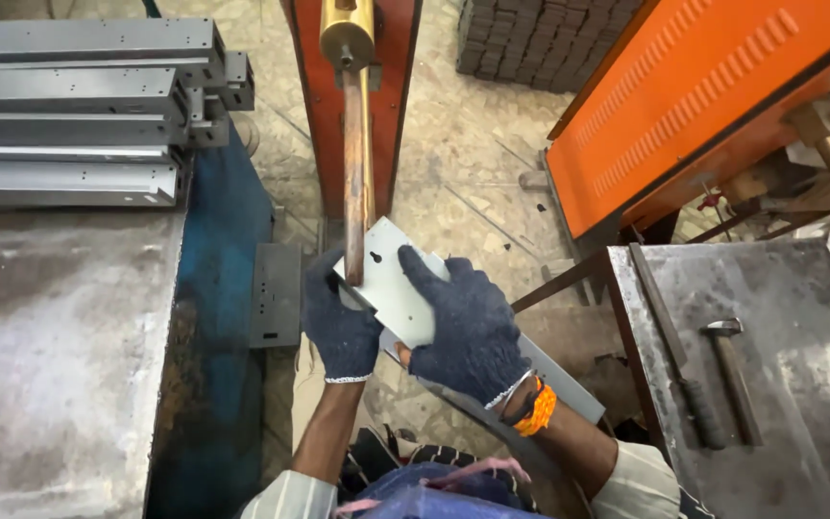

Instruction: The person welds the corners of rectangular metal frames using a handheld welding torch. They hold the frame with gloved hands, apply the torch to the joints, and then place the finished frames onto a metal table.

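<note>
My left hand [340, 322] grips the near edge, fingers curled | my right hand [463, 327] clamps the grey metal bracket [398, 281] from 4 o'clock | bracket flat, pale, keyhole-slotted (tilted), under the copper rod [356, 173] at 12 o'clock

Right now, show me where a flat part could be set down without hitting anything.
The left table is bare in front of the stacked grey channels, out to its blue edge. The right table has bare room right of the hammer and file. It is crowded at the copper rod, where both gloved hands hold the grey plate.
</note>
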